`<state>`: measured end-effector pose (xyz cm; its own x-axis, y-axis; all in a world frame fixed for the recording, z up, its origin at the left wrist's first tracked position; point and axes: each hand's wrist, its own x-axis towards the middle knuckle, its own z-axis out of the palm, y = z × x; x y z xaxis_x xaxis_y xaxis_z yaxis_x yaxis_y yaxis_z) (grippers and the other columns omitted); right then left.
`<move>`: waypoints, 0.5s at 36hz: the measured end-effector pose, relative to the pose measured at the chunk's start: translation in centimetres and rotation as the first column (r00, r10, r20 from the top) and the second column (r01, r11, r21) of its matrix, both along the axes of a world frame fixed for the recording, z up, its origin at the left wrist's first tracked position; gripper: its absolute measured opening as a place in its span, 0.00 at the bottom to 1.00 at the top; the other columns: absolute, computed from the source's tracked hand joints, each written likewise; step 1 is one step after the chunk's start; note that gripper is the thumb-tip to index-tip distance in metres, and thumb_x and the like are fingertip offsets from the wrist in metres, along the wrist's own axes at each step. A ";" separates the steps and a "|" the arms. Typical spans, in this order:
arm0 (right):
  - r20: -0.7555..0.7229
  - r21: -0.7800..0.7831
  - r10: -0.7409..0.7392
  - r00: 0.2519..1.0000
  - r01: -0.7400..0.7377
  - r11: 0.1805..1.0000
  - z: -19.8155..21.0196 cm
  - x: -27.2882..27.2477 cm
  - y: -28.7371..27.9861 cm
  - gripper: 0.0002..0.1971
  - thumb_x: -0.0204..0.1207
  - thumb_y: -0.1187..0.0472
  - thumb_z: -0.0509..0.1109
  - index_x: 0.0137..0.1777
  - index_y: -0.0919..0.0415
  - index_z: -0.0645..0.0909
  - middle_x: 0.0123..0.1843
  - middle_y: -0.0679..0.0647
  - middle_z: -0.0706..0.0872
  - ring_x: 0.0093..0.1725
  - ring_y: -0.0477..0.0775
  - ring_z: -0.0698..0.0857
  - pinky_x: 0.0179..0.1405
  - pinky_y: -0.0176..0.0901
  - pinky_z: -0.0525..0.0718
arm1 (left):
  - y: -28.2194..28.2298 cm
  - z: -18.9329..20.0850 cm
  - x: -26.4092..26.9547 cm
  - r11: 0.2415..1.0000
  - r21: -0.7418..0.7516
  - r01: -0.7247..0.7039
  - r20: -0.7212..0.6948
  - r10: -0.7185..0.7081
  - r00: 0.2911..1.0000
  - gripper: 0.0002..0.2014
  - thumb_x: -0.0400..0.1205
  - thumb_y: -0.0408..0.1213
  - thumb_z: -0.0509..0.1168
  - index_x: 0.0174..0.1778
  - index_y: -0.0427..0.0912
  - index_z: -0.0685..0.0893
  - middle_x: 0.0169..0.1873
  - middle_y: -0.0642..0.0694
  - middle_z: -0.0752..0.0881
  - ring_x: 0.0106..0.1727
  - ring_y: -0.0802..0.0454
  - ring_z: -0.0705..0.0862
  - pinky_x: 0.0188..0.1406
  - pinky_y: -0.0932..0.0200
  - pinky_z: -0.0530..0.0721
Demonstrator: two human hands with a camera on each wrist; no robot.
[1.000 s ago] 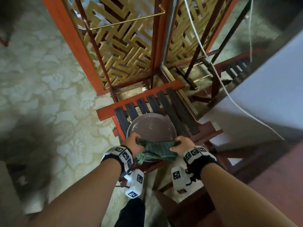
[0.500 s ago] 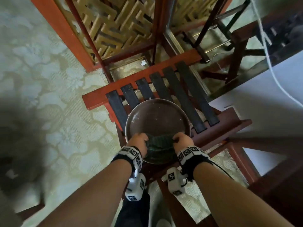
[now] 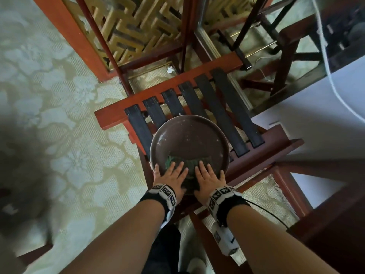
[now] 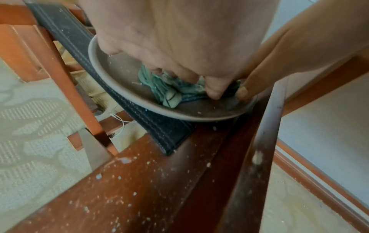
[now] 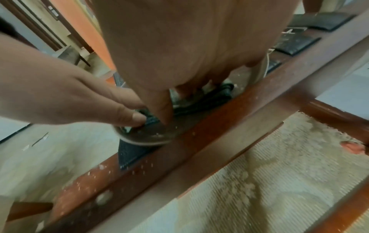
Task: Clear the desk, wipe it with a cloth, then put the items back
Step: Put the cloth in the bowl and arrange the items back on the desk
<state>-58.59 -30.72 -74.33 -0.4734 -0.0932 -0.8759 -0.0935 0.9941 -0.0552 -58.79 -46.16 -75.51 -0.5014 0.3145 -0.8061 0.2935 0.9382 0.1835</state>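
Two hands lie flat on the green cloth (image 3: 178,162) in the near half of the brown plate (image 3: 189,139), where half a second ago they were fists bunching that cloth above the rim. To my eye that means the cloth has been set down and pressed in, so a stage of the clearing or wiping looks finished, though which stage I cannot tell.

Going left to right: patterned carpet (image 3: 65,123) lies open and bare on the left. The left hand (image 3: 169,177) has its fingers straight and slightly spread, tips on the cloth, thumb at the plate's left rim. The right hand (image 3: 208,179) sits just beside it, fingers likewise straight and a little apart, the outermost one near the right rim. The left wrist view shows fingertips (image 4: 214,93) pushing into the bunched fabric rather than pinching it.

The plate rests on the black straps of a red folding rack (image 3: 284,143), its near rim over the front rail. Gaps between straps open to the floor, so sliding the plate sideways looks risky; lifting straight up looks freest. A white surface (image 3: 316,119) and dark furniture crowd the right.
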 end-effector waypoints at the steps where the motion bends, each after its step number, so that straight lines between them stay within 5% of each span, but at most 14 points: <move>1: 0.009 -0.007 -0.005 1.000 0.005 1.000 0.1 -0.3 0.1 0.39 0.81 0.45 0.57 0.84 0.49 0.37 0.84 0.45 0.31 0.84 0.52 0.36 0.79 0.69 0.38 | -0.1 0.1 -0.3 1.000 0.002 -0.005 0.011 0.005 1.000 0.33 0.90 0.55 0.48 0.87 0.57 0.39 0.86 0.56 0.35 0.87 0.51 0.36 0.77 0.22 0.35; 12: -0.066 -0.046 -0.164 0.984 0.161 0.986 9.6 -1.5 0.6 0.38 0.81 0.55 0.61 0.84 0.47 0.43 0.86 0.43 0.40 0.84 0.55 0.41 0.79 0.67 0.45 | 1.1 10.1 -2.6 0.996 0.045 -0.074 -0.006 0.074 0.997 0.34 0.89 0.48 0.53 0.87 0.58 0.40 0.87 0.55 0.38 0.86 0.45 0.36 0.77 0.20 0.40; 15: -0.100 -0.087 -0.218 0.971 0.210 0.974 14.1 -2.1 1.9 0.30 0.80 0.60 0.61 0.82 0.48 0.59 0.83 0.51 0.63 0.81 0.57 0.63 0.79 0.60 0.62 | 2.5 14.1 -3.6 0.993 0.105 -0.054 -0.031 0.057 0.998 0.37 0.88 0.40 0.56 0.87 0.56 0.39 0.87 0.56 0.38 0.87 0.46 0.36 0.78 0.21 0.41; 18: -0.221 -0.093 -0.299 0.928 0.285 0.954 18.6 -2.0 4.2 0.20 0.80 0.64 0.62 0.69 0.50 0.79 0.67 0.53 0.83 0.65 0.58 0.82 0.63 0.49 0.81 | 4.5 17.7 -3.7 0.991 0.130 0.017 -0.088 -0.006 0.996 0.40 0.85 0.36 0.59 0.87 0.56 0.41 0.87 0.58 0.41 0.87 0.47 0.37 0.77 0.20 0.41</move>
<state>-60.59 -26.55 -55.70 -0.6753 0.0321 -0.7369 0.1836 0.9749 -0.1258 -62.47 -41.63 -57.80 -0.5640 0.4201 -0.7110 0.3247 0.9044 0.2768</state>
